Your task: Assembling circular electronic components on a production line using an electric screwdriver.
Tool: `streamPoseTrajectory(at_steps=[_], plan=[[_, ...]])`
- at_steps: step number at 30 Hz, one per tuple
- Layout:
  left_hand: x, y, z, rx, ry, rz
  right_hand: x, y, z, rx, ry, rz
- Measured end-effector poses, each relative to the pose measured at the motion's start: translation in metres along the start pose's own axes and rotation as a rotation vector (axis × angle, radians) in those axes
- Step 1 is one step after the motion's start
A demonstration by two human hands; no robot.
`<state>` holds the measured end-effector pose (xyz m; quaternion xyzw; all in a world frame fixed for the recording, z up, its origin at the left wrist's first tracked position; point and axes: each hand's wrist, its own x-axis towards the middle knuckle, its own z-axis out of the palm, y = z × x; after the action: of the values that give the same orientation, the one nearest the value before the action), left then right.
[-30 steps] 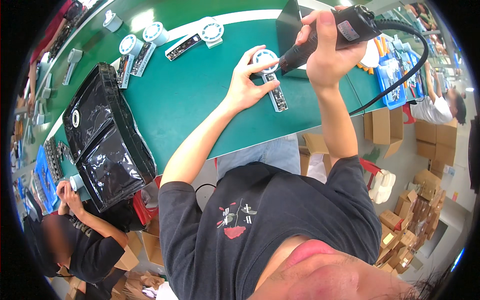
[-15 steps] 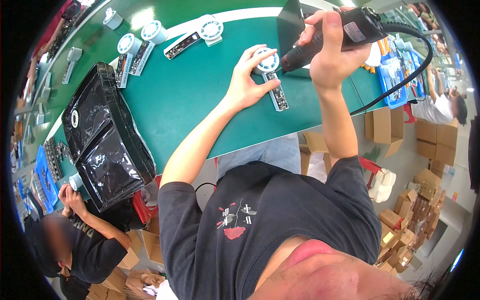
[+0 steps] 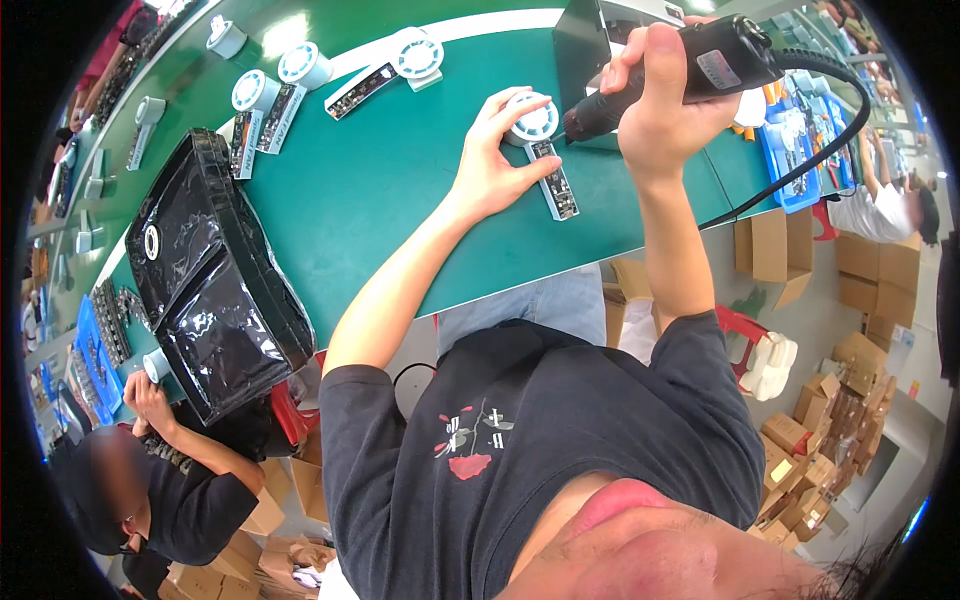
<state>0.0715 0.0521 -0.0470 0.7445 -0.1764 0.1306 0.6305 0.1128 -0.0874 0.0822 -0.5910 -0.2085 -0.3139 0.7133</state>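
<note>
Green work surface (image 3: 380, 200), seen from overhead. Person's L hand (image 3: 493, 165) is curled round a pale-blue handheld fan (image 3: 533, 120) lying mid-surface, toward the far side: index finger across the round head, thumb on the handle. Handle points near & slightly right, w/ a dark circuit board (image 3: 560, 192) exposed in it.

R hand (image 3: 664, 118) is wrapped round a thick black power tool (image 3: 712, 50), nose slanting left to just beside the fan head's right edge; can't tell if the tip touches. Black cable (image 3: 862, 105) arcs from the tool's rear & back toward the R forearm. A dark box (image 3: 578, 50) stands just beyond the nose. Farther left, a spare fan (image 3: 418, 52) lies w/ its board showing too; a glossy black tray (image 3: 225, 290) sits left, a blue bin (image 3: 800, 195) right.

Risks, as judged: w/ the tool at that slant, the tip could skid off & scratch the bare board or nick the L fingers, which are v. close. If the L grip is light, the fan could twist under any push or torque. Cable drag could pull the aim off; the box leaves little elbow room, so a knock is poss.
</note>
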Motion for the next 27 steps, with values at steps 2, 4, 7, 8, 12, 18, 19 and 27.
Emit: streamPoseTrajectory(at_steps=[2,4,7,8,12,18,19,27], plan=[[0.000,0.000,0.000,0.009,0.006,-0.003,0.000,-0.001,0.001,0.041,0.000,0.027],[-0.001,0.000,0.001,0.016,0.011,-0.004,0.000,0.001,0.000,0.081,-0.042,0.022],[-0.002,-0.001,0.000,0.032,0.013,0.023,0.005,-0.002,0.006,0.230,-0.125,0.061],[-0.002,0.000,-0.001,0.037,0.016,0.024,0.007,0.001,0.003,0.242,-0.179,0.115],[-0.001,0.001,0.000,-0.007,-0.006,0.027,0.013,0.007,-0.003,0.296,-0.327,0.150],[0.000,-0.002,0.001,-0.020,0.005,0.054,0.003,0.009,-0.003,0.325,-0.374,0.187],[0.000,-0.002,0.001,-0.019,0.002,0.057,0.002,0.009,-0.003,0.345,-0.377,0.191],[0.000,-0.006,-0.005,0.048,-0.100,0.069,0.016,-0.006,-0.012,0.310,-0.241,0.176]])
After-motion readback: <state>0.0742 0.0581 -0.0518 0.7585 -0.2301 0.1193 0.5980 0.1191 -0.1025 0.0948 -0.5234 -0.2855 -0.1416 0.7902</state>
